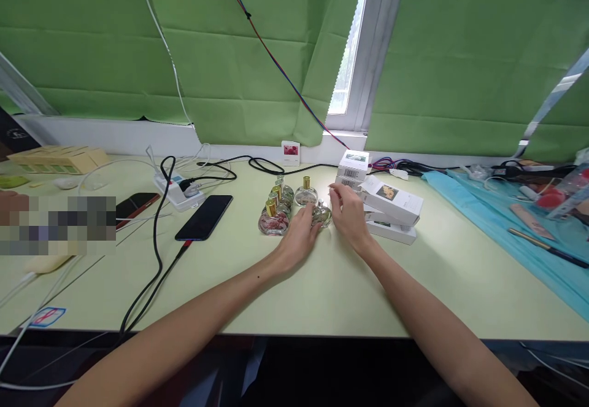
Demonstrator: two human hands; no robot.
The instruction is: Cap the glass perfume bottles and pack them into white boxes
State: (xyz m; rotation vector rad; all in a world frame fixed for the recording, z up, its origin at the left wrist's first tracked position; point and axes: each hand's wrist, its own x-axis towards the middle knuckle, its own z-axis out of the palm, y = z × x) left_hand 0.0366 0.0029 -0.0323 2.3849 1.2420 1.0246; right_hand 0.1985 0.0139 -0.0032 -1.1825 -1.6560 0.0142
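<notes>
My left hand [300, 232] is closed around the side of a small glass bottle [321, 215] low over the table. Close on its right, my right hand [346, 212] has its fingers pressed together near the bottle's top; whatever they may hold is too small to make out. Behind my left hand stands a round bottle with a gold neck [306, 193]. A row of similar bottles [273, 221] with gold necks stands to the left. White boxes [391, 198] with small pictures are stacked just right of my right hand.
A black phone [204, 218] and a power strip [178, 192] with cables lie on the left. One small white box [290, 153] stands at the back. Blue sheeting [488, 223] with a pen [547, 247] covers the right side. Yellow boxes [59, 159] sit far left.
</notes>
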